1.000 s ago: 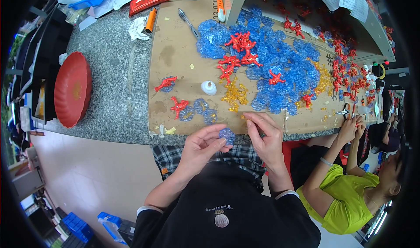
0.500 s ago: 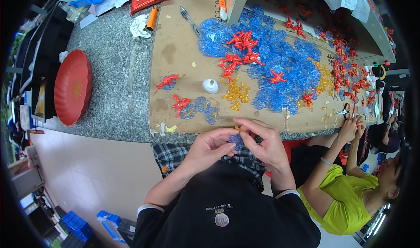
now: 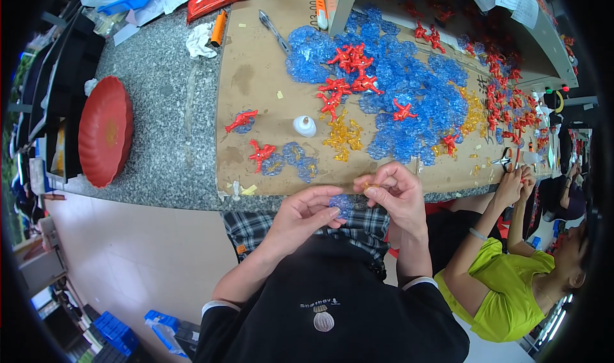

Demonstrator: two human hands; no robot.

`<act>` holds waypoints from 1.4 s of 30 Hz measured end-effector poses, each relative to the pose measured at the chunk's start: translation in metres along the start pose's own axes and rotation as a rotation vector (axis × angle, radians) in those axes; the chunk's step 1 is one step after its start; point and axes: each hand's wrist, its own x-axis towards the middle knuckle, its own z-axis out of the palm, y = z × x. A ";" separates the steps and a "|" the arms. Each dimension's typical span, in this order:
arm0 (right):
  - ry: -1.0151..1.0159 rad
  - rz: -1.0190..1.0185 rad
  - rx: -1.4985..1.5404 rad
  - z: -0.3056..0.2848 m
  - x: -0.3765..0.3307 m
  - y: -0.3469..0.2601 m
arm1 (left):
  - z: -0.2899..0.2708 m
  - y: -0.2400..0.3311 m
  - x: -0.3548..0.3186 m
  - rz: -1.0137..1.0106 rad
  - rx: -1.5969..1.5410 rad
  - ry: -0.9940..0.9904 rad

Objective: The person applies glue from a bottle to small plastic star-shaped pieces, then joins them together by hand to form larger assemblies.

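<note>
Between the thumb and fingers of my left hand (image 3: 308, 213) is a translucent blue plastic piece (image 3: 340, 205), held just off the table's front edge. My right hand (image 3: 398, 195) pinches a small amber plastic piece (image 3: 368, 186), apart from the blue one. Beyond my hands, a small white bottle (image 3: 304, 126) stands on the cardboard, with a cluster of amber pieces (image 3: 344, 136) beside it. Closer to my left hand lie loose blue pieces (image 3: 294, 153) and a red figure (image 3: 261, 153). Another red figure (image 3: 242, 121) rests on a blue piece.
A large heap of blue pieces (image 3: 409, 120) covers the cardboard's middle, with red figures (image 3: 352, 59) on top. Tweezers (image 3: 274, 30), an orange cutter (image 3: 322, 11) and a red scalloped dish (image 3: 105, 133) lie around. At right, a co-worker in a yellow-green shirt (image 3: 502, 289) handles red parts.
My hands have drawn apart. The right hand has moved right and slightly up with the amber piece, away from the blue piece in my left hand.
</note>
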 end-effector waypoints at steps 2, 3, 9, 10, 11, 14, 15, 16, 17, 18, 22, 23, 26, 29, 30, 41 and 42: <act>0.002 -0.086 -0.010 -0.005 0.000 0.010 | 0.001 0.002 0.000 0.013 -0.002 0.019; 0.002 -0.086 -0.010 -0.002 0.000 0.010 | 0.002 0.002 0.000 0.013 -0.002 0.019; 0.076 -0.493 -0.451 0.005 0.002 0.010 | 0.003 0.001 0.000 0.037 -0.035 0.044; 0.134 -0.459 -0.472 0.010 -0.001 0.005 | 0.003 0.001 0.000 0.039 -0.031 0.046; 0.190 -0.422 -0.492 0.013 -0.002 0.002 | 0.003 0.001 0.000 0.039 -0.028 0.050; 0.122 -0.450 -0.516 0.011 -0.003 0.002 | 0.002 0.001 0.001 0.045 -0.039 0.050; 0.124 -0.450 -0.517 0.011 -0.005 0.002 | 0.002 0.001 0.001 0.044 -0.039 0.049; 0.118 -0.415 -0.531 0.011 -0.007 0.000 | 0.003 0.001 0.001 0.048 -0.041 0.053; 0.111 -0.380 -0.544 0.012 -0.008 -0.001 | 0.002 0.001 0.001 0.053 -0.042 0.058; 0.111 -0.380 -0.544 0.013 -0.008 -0.001 | 0.002 0.000 0.001 0.053 -0.042 0.059; 0.103 -0.344 -0.555 0.021 -0.012 -0.003 | 0.001 -0.003 0.001 0.088 -0.036 0.074; 0.110 -0.288 -0.528 0.022 -0.013 -0.003 | 0.000 -0.004 0.001 0.095 -0.044 0.072; 0.073 -0.271 -0.587 0.023 -0.016 -0.006 | -0.001 -0.005 0.001 0.083 -0.066 0.087; 0.069 -0.435 -0.715 0.022 -0.012 -0.007 | -0.001 -0.004 0.000 0.084 -0.074 0.094; 0.068 -0.435 -0.716 0.023 -0.011 -0.007 | 0.000 -0.003 0.000 0.084 -0.075 0.094; 0.201 -0.662 -0.770 0.036 -0.012 0.011 | 0.008 -0.006 -0.001 0.204 -0.028 0.146; 0.199 -0.663 -0.770 0.037 -0.012 0.012 | 0.008 -0.006 -0.001 0.205 -0.029 0.148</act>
